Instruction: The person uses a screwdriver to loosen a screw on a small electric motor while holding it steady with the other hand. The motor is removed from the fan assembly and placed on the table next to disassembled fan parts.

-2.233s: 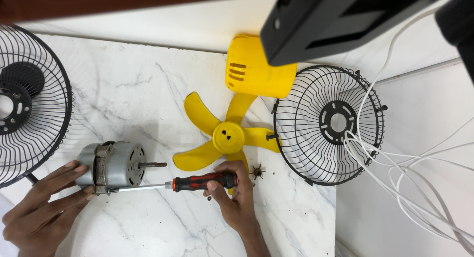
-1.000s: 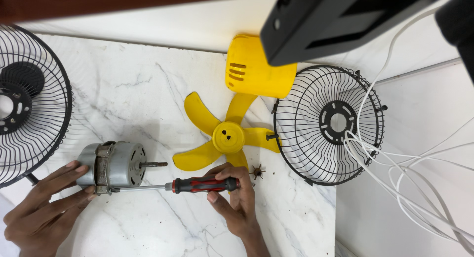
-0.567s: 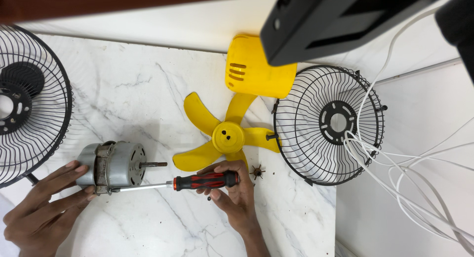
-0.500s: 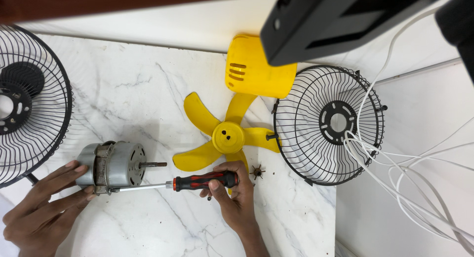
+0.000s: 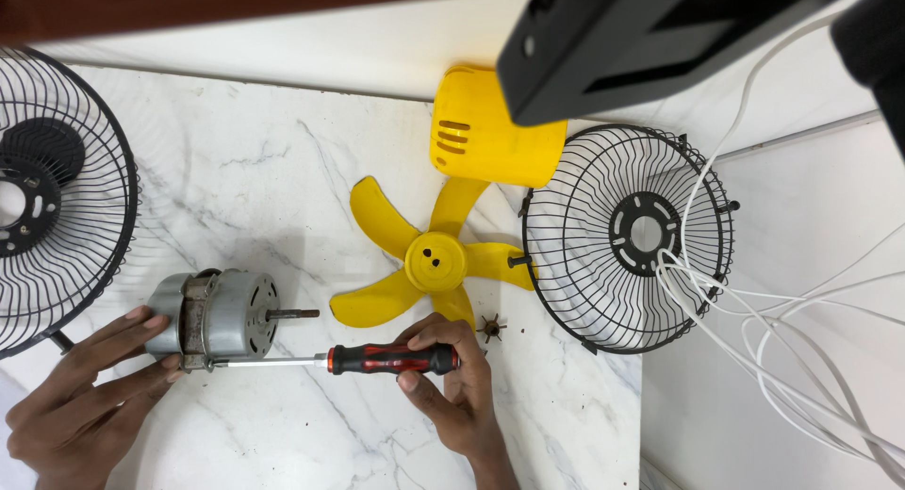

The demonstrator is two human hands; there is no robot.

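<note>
A grey fan motor [image 5: 222, 316] lies on its side on the white marble table [image 5: 264, 179], its shaft pointing right. My left hand [image 5: 80, 396] steadies the motor from below and behind. My right hand [image 5: 452, 377] grips the red and black handle of a screwdriver [image 5: 377, 360]. The screwdriver's metal shank runs left, and its tip meets the motor's lower front edge. A yellow fan blade [image 5: 434, 261] lies flat just above my right hand.
A yellow motor cover [image 5: 490, 137] stands behind the blade. One black wire guard [image 5: 630, 236] lies at the right, another [image 5: 47, 198] at the left edge. A small black star-shaped part [image 5: 490, 328] sits by the blade. White cables [image 5: 801, 330] trail at right. A dark object overhangs the top.
My right hand's fingers have shifted around the screwdriver handle, which has rolled slightly. The motor, my left hand and the other parts stay in place.
</note>
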